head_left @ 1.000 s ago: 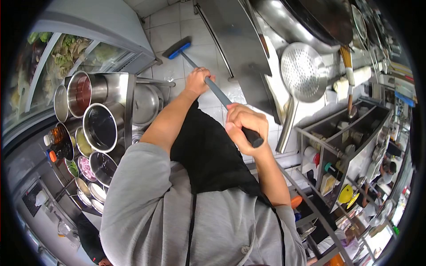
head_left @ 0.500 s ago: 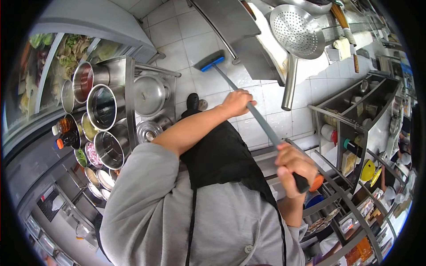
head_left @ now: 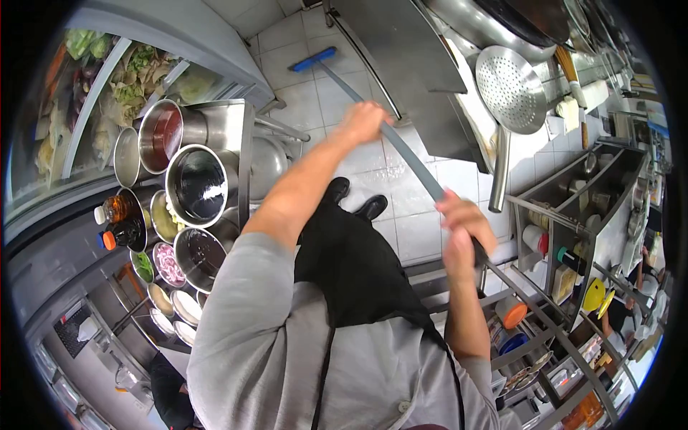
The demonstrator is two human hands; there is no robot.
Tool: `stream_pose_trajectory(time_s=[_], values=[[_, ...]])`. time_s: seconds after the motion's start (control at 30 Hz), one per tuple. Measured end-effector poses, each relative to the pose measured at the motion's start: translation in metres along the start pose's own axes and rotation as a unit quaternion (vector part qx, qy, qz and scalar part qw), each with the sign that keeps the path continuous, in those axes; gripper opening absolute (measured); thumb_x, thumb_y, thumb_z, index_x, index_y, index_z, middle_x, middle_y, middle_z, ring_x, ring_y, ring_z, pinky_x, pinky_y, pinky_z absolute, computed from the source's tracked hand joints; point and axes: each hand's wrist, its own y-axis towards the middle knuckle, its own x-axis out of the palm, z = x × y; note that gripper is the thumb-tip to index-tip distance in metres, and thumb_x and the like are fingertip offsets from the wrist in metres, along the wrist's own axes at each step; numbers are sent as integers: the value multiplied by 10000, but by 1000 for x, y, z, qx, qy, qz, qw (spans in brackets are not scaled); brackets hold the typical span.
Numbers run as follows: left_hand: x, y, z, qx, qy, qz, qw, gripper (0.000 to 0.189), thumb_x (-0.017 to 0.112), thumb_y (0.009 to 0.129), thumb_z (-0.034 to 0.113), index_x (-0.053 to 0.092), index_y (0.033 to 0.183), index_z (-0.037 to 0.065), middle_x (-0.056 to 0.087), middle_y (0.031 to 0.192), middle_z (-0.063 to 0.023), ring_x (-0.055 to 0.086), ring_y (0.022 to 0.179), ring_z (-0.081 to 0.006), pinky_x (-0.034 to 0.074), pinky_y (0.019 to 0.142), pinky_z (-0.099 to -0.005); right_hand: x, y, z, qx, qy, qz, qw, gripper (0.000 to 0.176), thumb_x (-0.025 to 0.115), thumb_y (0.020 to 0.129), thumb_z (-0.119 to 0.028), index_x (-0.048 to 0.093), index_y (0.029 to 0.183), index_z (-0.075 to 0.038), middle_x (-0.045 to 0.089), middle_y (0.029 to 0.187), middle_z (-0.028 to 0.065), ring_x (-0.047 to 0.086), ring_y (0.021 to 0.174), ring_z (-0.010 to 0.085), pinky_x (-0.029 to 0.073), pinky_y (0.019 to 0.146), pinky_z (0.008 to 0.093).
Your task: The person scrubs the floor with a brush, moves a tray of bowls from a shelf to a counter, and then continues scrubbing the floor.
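Observation:
A broom with a long grey handle (head_left: 418, 163) and a blue head (head_left: 313, 59) slants across the view, its head on the white tiled floor at the far end. My left hand (head_left: 364, 122) is closed around the handle partway down. Closer to my body, my right hand (head_left: 467, 228) grips the upper end by the dark grip. Both hands are slightly blurred. Below the handle, my black shoes (head_left: 371, 208) stand on the tiles.
At left, a steel pot of dark liquid (head_left: 197, 185) and several other food containers crowd a cart beside a glass-fronted cabinet. A steel counter edge (head_left: 459, 132) juts in at upper right, with a perforated ladle (head_left: 510, 89) on it. Metal racks (head_left: 566, 330) stand at right.
The broom head has moved away and slightly left along the floor, both hands travelling forward with the handle. My view has shifted, and both shoes now show.

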Motion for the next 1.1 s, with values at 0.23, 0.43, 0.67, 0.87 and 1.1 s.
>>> stream_pose_trajectory(time_s=[0.23, 0.43, 0.67, 0.87, 1.1], values=[[-50, 36, -162, -231, 137, -115, 956, 364, 663, 925, 292, 617, 1277, 212, 583, 1394, -107, 594, 1239, -380, 525, 984, -516, 149, 74, 181, 20, 52, -29, 998, 181, 683, 887, -33, 543, 778, 3, 664, 848, 126, 687, 963, 311, 516, 936, 427], [-63, 33, -195, -354, 130, -165, 911, 527, 640, 936, 250, 506, 1435, 356, 384, 1574, -71, 398, 1426, -400, 443, 1079, -554, 185, 108, 216, 29, 24, -114, 993, 270, 711, 887, -80, 520, 709, -10, 621, 755, 106, 621, 796, 217, 504, 756, 334], [-87, 37, -175, -283, 61, -193, 937, 437, 706, 903, 346, 580, 1314, 267, 580, 1400, -111, 571, 1285, -325, 492, 1014, -479, 132, 167, 122, 33, -22, -337, 941, 304, 687, 854, 5, 443, 675, -36, 520, 686, 75, 536, 708, 190, 441, 655, 314], [-8, 1, -135, -206, 95, -181, 957, 413, 716, 898, 326, 587, 1275, 219, 646, 1281, -142, 626, 1191, -355, 516, 956, -492, 59, 116, 35, 38, -17, -368, 929, 300, 673, 837, 28, 445, 650, -33, 482, 667, 85, 516, 676, 258, 465, 691, 373], [95, -53, -12, -30, 42, -136, 989, 439, 666, 919, 481, 662, 1062, 66, 711, 973, -222, 676, 954, -436, 524, 829, -529, -31, -3, -57, 60, -75, -334, 938, 300, 684, 817, 2, 440, 653, -54, 473, 675, 97, 554, 710, 309, 467, 808, 453]])
